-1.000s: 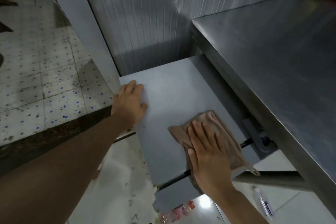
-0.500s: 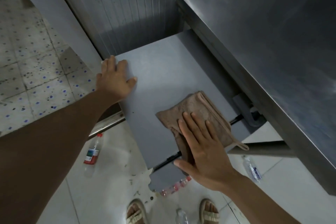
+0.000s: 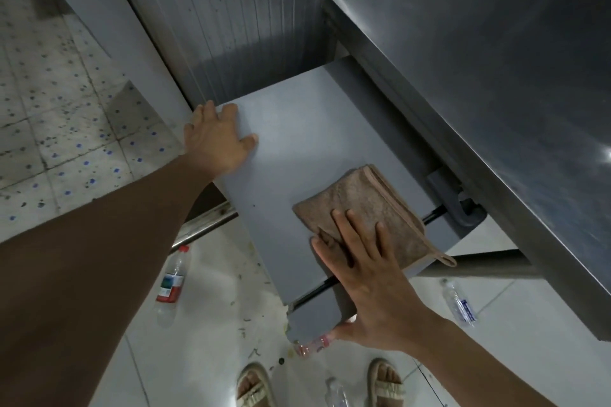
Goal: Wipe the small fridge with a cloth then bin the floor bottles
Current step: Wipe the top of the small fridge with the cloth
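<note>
The small grey fridge (image 3: 297, 149) stands below me, its flat top facing up. A folded brown cloth (image 3: 363, 205) lies on the top near the front right. My right hand (image 3: 367, 277) presses flat on the cloth's near edge, fingers spread, thumb over the fridge's front edge. My left hand (image 3: 215, 139) rests flat on the fridge's back left corner. On the white floor lie a red-labelled bottle (image 3: 172, 281) to the left, a clear blue-labelled bottle (image 3: 459, 304) to the right, a pink-labelled bottle (image 3: 310, 344) at the fridge's foot and a clear bottle (image 3: 335, 393) between my feet.
A steel table (image 3: 479, 76) overhangs the fridge's right side, with a leg bar (image 3: 479, 261) low on the right. A corrugated metal wall (image 3: 231, 26) stands behind. My sandalled feet (image 3: 254, 387) are on the white tiles; speckled tiles (image 3: 66, 109) lie to the left.
My view has tilted down, bringing the floor bottles and my feet into sight. My right hand has drawn the cloth back toward the fridge's front edge. My left hand stays on the back left corner.
</note>
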A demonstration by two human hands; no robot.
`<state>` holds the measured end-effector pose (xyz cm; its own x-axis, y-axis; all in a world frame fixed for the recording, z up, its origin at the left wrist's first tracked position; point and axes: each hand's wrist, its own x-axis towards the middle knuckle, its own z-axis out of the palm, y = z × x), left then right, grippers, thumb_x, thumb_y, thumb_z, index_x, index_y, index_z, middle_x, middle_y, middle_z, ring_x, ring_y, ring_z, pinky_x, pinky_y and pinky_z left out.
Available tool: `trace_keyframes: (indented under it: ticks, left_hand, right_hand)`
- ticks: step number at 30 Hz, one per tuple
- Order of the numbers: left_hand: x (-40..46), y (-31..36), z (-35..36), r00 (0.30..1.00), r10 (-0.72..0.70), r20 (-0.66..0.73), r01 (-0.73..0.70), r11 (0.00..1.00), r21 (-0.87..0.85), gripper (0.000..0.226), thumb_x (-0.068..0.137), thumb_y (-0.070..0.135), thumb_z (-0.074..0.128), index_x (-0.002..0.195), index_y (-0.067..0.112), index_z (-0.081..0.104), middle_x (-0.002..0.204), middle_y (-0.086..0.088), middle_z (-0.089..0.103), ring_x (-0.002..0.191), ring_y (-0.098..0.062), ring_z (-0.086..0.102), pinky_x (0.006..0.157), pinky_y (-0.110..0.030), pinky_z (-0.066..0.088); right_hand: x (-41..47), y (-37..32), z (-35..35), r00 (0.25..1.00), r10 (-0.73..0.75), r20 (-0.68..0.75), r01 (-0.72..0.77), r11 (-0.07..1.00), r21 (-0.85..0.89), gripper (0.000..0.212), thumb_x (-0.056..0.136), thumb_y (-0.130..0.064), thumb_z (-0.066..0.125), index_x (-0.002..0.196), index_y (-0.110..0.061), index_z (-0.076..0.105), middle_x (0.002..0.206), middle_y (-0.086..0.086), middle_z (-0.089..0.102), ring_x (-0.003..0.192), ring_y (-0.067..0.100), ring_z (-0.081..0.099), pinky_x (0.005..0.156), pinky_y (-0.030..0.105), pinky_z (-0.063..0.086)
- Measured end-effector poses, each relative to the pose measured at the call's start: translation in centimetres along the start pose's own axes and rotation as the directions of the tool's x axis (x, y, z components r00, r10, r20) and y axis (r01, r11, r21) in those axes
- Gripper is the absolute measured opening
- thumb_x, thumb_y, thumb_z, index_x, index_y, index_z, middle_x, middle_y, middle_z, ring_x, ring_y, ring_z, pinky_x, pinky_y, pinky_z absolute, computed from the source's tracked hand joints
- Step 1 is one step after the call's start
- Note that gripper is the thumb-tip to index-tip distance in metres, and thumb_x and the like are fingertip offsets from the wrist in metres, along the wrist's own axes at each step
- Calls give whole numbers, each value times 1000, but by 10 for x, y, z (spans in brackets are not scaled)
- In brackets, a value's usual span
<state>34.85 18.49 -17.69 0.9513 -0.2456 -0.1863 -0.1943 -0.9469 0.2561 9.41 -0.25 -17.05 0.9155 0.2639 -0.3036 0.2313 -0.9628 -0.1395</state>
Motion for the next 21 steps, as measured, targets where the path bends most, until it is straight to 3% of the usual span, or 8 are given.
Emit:
trace_keyframes:
  ticks: [4,11,21]
  left_hand:
    - [11,-8,-1,999,10,46,-10,1000,-2,76,88,59,44,147,18,18,147,-18,28,135,-36,24,108,-51,26]
    - [30,-15,-7,990,-34,134,29,999,38,97,77,76,41,144,8,24,143,-20,30,132,-37,26,108,-47,29]
    - [34,-14,-13,982,-42,182,21,993,114,105,76,76,44,148,5,15,148,-22,24,135,-37,25,111,-43,25]
  right_hand:
    - [0,-6,8,999,29,-42,-30,999,-39,139,39,-88,60,150,-17,17,156,22,7,144,41,5,109,63,10]
    - [-2,-3,20,987,-27,-155,21,999,-42,130,46,-86,64,146,-12,28,154,22,15,144,38,10,111,65,14]
    - [-5,-6,24,964,-88,-249,84,996,-29,110,59,-77,65,139,-8,37,151,21,26,143,37,18,108,66,23]
